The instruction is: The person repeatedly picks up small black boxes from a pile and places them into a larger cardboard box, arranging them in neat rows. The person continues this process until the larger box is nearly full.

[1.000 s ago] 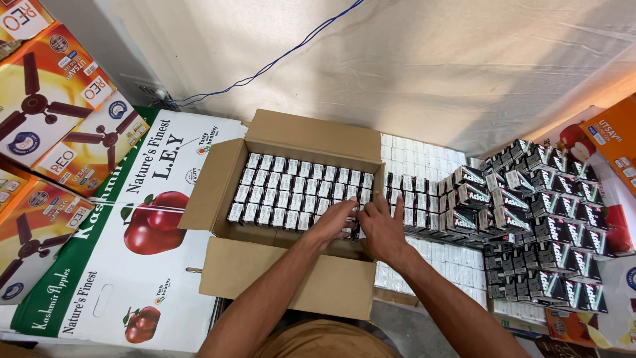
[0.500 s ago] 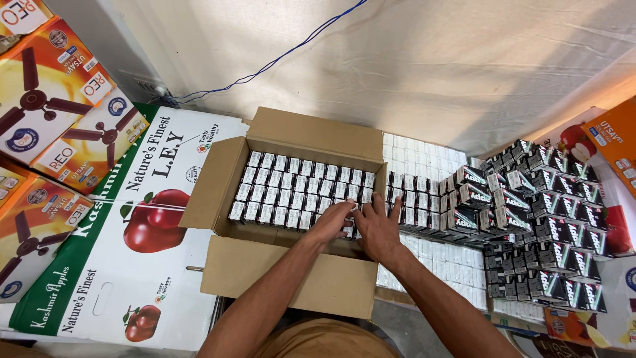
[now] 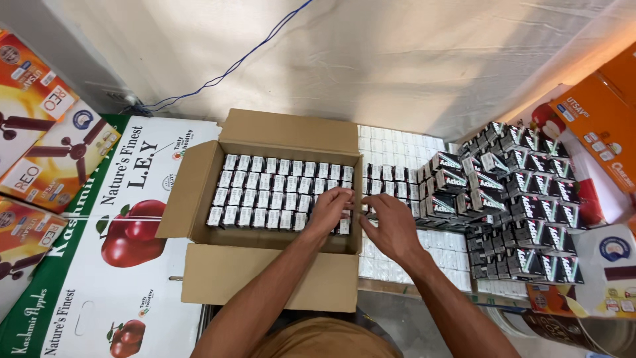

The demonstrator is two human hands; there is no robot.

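Head view: both hands worked at the right edge of an open cardboard carton, packing small boxes.
The left hand curled its fingers onto the small boxes in the last rows; the right hand hovered just outside the carton wall, fingers bent, grip unclear. Judged mid-fill: next would need another box from the dark stack set into the near-right gap.

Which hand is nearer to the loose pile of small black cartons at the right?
Right. The right hand is outside the cardboard box, just left of the black cartons; the left hand is over the packs in the box.
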